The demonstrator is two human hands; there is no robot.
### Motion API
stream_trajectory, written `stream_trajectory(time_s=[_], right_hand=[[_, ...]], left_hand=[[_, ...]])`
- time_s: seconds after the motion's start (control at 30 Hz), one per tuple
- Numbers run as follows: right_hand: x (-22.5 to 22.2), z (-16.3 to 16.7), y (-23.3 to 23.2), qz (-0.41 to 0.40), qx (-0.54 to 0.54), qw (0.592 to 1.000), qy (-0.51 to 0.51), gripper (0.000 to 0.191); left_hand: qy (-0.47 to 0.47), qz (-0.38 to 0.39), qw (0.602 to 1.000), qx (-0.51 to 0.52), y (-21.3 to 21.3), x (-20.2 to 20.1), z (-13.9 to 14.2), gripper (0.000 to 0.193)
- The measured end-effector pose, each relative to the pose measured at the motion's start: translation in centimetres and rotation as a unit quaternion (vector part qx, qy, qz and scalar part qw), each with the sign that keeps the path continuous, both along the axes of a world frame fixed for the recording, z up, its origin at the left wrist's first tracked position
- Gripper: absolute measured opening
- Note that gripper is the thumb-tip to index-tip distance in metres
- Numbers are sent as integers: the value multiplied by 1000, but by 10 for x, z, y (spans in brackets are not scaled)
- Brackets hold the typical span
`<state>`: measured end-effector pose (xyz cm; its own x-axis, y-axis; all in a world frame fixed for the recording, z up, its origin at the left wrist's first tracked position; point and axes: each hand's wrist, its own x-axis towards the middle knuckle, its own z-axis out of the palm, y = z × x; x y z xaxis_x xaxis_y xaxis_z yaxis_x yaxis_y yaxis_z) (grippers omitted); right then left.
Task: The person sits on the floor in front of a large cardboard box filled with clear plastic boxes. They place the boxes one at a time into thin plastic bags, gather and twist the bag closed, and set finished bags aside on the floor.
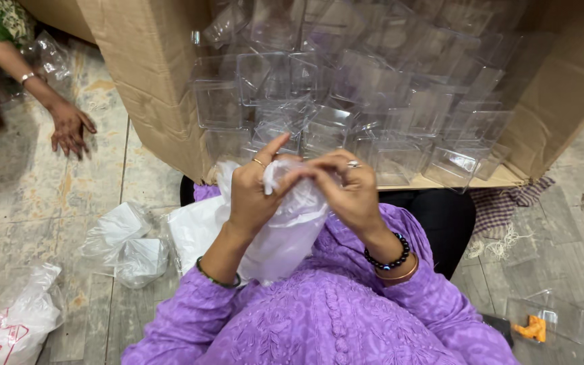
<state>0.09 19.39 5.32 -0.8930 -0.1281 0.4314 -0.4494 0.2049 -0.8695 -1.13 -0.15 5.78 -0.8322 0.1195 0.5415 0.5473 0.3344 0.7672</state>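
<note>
— What's around you, starting with the big things?

— A large cardboard carton point(163, 88) lies on its side at the far edge of my lap, packed with clear plastic boxes point(366, 88). On the floor point(49, 203) to my left lie crumpled plastic bags point(126, 247), and further left another person's hand point(70, 127) rests flat on the tiles. Near right, a lone clear box point(549, 318) holds something small and orange point(532, 328).

— And what do you have?

— A thin whitish plastic bag point(285, 233). My left hand point(255, 192) and right hand point(349, 186) both pinch its top edge, fingers closed on the film, index of the left one lifted.

— How does it handle?

— I judge it nearly weightless, limp and slippery; it crumples rather than breaks. The best hold is at the mouth, one layer per hand, pinched with fingertips.

— Where does it sit against your grip?

— The rim bunches between my two grips; the body hangs below them, toward my chest.
</note>
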Motion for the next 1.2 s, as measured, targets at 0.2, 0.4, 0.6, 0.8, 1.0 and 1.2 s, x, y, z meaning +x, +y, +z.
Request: stream_trajectory(time_s=[0.2, 0.4, 0.6, 0.8, 1.0, 1.2], right_hand=[[-4, -24, 14, 18, -230, 963, -137, 12], [4, -38, 19, -12, -240, 961, -137, 13], [3, -36, 23, 6, -254, 960, -117, 11], [3, -45, 24, 43, -384, 903, -185, 6], [4, -62, 18, 33, -342, 916, -207, 19], [7, -65, 25, 140, -440, 846, -268, 15]], left_hand=[[-175, -28, 977, 117, 5, 8, -12, 18], [-219, -164, 921, 278, 21, 2, -9, 17], [-316, -107, 911, 241, 27, 0, -24, 18], [-223, -189, 919, 263, 33, -3, -31, 24], [-358, -135, 860, 339, 37, 1, -32, 10], [-322, -155, 900, 252, 41, -5, -74, 34]])
